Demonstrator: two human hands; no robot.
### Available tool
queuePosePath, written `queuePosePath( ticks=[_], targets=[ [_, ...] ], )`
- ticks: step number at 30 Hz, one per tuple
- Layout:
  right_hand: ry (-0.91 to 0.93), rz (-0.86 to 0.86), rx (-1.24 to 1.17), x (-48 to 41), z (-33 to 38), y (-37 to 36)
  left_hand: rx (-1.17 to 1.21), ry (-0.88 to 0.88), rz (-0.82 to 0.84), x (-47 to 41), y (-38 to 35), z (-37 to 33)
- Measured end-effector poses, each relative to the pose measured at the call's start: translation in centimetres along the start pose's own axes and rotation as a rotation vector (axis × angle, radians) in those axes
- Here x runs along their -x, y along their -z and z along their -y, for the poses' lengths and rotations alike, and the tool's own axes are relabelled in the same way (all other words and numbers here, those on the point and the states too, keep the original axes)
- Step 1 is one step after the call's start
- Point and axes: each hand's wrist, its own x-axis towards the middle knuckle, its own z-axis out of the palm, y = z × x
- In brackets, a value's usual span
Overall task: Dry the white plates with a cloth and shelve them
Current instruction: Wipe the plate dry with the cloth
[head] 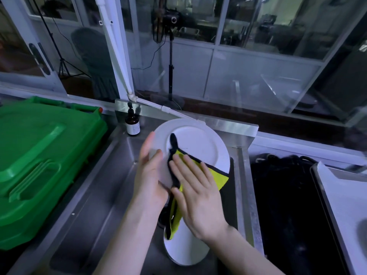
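Observation:
A white plate (pixel 198 141) is held tilted above the steel sink (pixel 103 185). My left hand (pixel 150 173) grips its left rim, thumb on the front face and fingers behind. My right hand (pixel 195 193) lies flat with straight fingers on a yellow cloth with black edging (pixel 217 175), pressing it against the plate's lower face. A black corner of the cloth sticks up over the plate's middle. Below my hands, a second white plate (pixel 184 249) lies in the sink basin, partly hidden by my right wrist and the hanging cloth.
A green plastic bin (pixel 39 165) fills the left side. A brown pump bottle (pixel 132 124) stands at the sink's back left corner. Right of the sink are a dark basin (pixel 288 205) and a white tray (pixel 349 195). Glass panels and a tripod stand behind.

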Motion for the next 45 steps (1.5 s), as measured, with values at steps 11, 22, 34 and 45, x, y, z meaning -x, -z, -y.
queuePosePath(
  ticks=[11, 22, 34, 45],
  targets=[
    [-0.050, -0.034, -0.040, 1.4, -3.8, 0.7, 0.081, -0.012, 0.114, -1.3, 1.8, -0.8],
    [0.005, 0.091, -0.134, -1.0, -1.9, 2.6, 0.043, -0.006, 0.108, -1.2, 1.4, -1.2],
    [-0.251, 0.214, -0.118, -6.7, -5.0, 1.7, -0.024, 0.052, 0.008, 0.8, 1.0, 0.8],
    [-0.048, 0.213, -0.099, -0.7, -1.0, 0.7, 0.020, 0.067, 0.066, 0.6, 1.3, 0.8]
  ],
)
